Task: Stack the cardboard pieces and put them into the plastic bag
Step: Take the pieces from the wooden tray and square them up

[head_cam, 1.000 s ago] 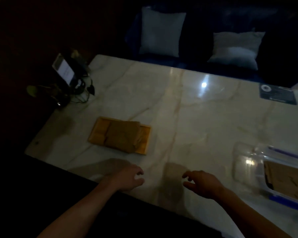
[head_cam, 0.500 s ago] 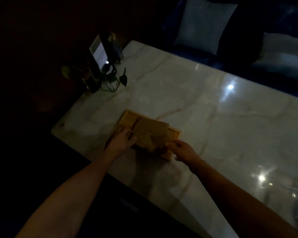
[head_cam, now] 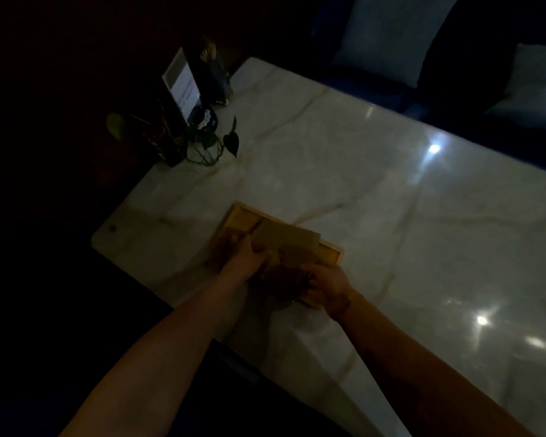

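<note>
Brown cardboard pieces (head_cam: 289, 244) lie overlapped in a shallow wooden tray (head_cam: 330, 255) near the front left of the marble table (head_cam: 391, 200). My left hand (head_cam: 245, 255) grips the pieces' left edge, fingers curled round it. On the near right, my right hand (head_cam: 327, 285) holds the lower right of the pile at the tray's front rim. The near part of the pile is dark and hard to make out. The plastic bag is out of view.
A potted trailing plant (head_cam: 212, 141), a standing card sign (head_cam: 183, 85) and a dark holder (head_cam: 213, 77) crowd the table's far left corner. Pale cushions (head_cam: 388, 36) lie on a dark sofa behind. The table's left edge is close to the tray.
My head has turned left, so the plastic bag left the view. Both hands moved from the table's near edge onto the cardboard pieces in the tray and closed on them.
</note>
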{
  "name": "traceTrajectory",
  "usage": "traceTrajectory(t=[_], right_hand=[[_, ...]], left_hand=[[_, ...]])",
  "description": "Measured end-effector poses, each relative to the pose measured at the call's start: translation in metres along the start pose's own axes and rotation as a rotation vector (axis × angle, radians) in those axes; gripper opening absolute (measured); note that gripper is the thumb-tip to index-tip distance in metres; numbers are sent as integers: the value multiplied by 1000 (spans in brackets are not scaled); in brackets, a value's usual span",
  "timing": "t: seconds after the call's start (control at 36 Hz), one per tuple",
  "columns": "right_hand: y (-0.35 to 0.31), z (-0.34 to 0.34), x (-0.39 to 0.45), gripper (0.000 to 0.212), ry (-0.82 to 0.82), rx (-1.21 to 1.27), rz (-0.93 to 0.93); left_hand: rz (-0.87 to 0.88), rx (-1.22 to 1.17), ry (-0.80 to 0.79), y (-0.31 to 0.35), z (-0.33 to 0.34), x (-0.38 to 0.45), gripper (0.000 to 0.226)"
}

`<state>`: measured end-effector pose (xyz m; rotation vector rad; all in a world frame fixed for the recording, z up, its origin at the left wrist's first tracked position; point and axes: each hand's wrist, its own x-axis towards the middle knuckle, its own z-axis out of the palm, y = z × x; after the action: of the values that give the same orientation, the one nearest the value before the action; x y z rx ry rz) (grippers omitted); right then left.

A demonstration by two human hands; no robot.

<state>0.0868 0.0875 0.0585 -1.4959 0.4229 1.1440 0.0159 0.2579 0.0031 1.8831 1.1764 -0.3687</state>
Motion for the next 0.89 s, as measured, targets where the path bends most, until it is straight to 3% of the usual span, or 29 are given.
traceTrajectory(t=[0.25, 0.36, 0.5, 0.67, 0.81, 0.89], right_hand=[[-4, 5, 20, 15, 35, 13, 80], [-3, -1, 27, 9, 63, -102, 85], [0, -5, 34, 14, 95, -210, 40], [11, -14, 41, 52, 143, -317, -67], [10, -27, 34, 63, 94, -325, -97], [11, -38, 26, 61, 111, -300, -162]], left_hand=[[-100, 24, 31, 12, -3, 13, 99], [-159, 0, -7, 19, -6, 17, 108], [-209, -143, -27, 30, -6, 13, 97], [-189, -264, -44, 27, -6, 6, 88], [-129, -359, -65, 19, -3, -3, 93], [-59, -417, -73, 17, -1, -13, 83]])
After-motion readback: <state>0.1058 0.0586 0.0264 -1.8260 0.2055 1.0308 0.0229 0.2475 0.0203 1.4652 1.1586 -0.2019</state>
